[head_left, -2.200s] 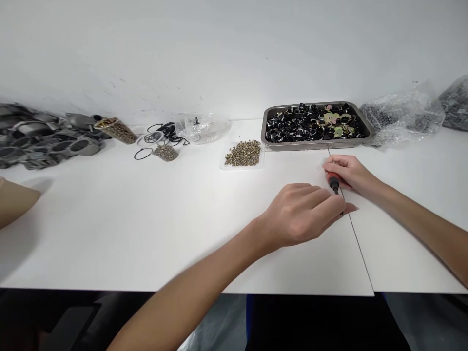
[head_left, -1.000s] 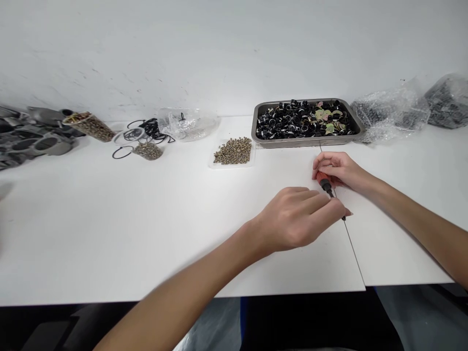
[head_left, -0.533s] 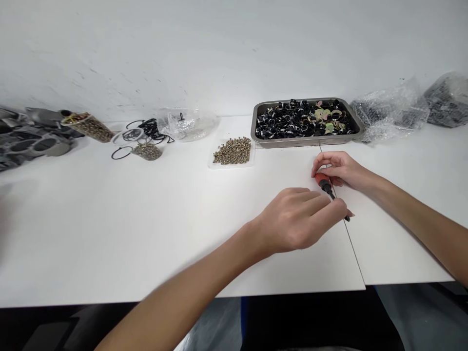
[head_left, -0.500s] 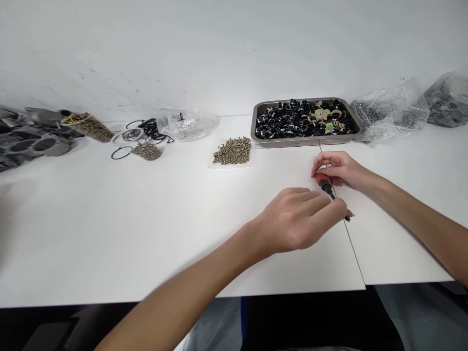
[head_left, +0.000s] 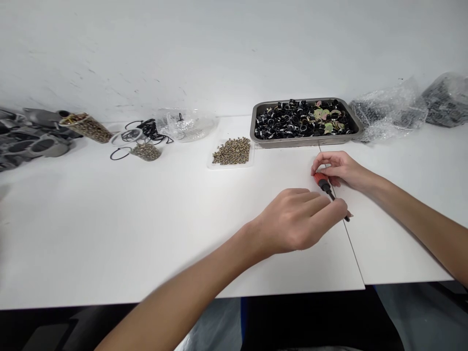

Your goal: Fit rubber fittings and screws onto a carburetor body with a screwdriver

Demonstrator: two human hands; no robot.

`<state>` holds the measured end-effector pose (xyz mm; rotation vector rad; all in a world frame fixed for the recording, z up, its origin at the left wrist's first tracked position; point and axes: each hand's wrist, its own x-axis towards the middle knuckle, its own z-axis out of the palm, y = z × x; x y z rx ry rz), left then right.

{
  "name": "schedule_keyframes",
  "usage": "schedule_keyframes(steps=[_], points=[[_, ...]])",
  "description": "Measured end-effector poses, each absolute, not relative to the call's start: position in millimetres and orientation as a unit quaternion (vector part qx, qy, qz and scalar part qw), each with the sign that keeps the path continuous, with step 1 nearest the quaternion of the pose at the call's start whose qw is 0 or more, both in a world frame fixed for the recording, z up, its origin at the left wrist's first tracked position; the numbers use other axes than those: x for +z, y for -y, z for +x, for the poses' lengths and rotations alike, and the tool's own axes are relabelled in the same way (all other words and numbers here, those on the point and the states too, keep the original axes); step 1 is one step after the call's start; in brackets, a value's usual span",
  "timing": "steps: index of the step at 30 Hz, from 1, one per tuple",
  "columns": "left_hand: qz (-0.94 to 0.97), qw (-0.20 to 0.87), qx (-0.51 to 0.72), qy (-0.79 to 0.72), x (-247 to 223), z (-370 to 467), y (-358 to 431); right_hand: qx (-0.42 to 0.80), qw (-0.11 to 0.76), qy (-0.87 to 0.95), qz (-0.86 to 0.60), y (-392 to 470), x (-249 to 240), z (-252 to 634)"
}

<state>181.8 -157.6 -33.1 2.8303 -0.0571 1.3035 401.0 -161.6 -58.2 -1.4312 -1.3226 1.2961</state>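
Note:
A screwdriver (head_left: pixel 323 183) with a red and black handle slants over the seam of the white table (head_left: pixel 109 234). My left hand (head_left: pixel 302 219) pinches its dark shaft near the tip, which sticks out past the fingers. At the handle end is my right hand (head_left: pixel 338 168), its fingers curled round the red part and touching it. Behind the hands stands a metal tray (head_left: pixel 307 143) filled with black ring-shaped parts and some yellowish discs. Small brass-coloured pieces (head_left: pixel 232 151) lie heaped on a clear shallow dish left of that tray.
Grey moulded parts (head_left: pixel 36 139) lie at the far left, beside a tilted cup of small pieces (head_left: pixel 87 127). Black cords (head_left: pixel 148 129), a smaller cup (head_left: pixel 146 151) and a clear bag (head_left: pixel 188 126) come after. Plastic bags (head_left: pixel 391 112) fill the back right.

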Motion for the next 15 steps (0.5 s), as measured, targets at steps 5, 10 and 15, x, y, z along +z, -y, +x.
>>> schedule_keyframes(steps=[5, 10, 15], points=[[0.907, 0.02, 0.421, 0.023, -33, 182, 157, 0.514, 0.397, 0.511, -0.562, 162, -56, 400], [0.913, 0.021, 0.405, 0.034, -39, 184, 158, 0.503, 0.444, 0.498, -0.549, 162, -60, 399], [0.942, 0.027, 0.327, 0.069, -51, 186, 161, 0.496, 0.508, 0.467, -0.527, 160, -66, 399]])
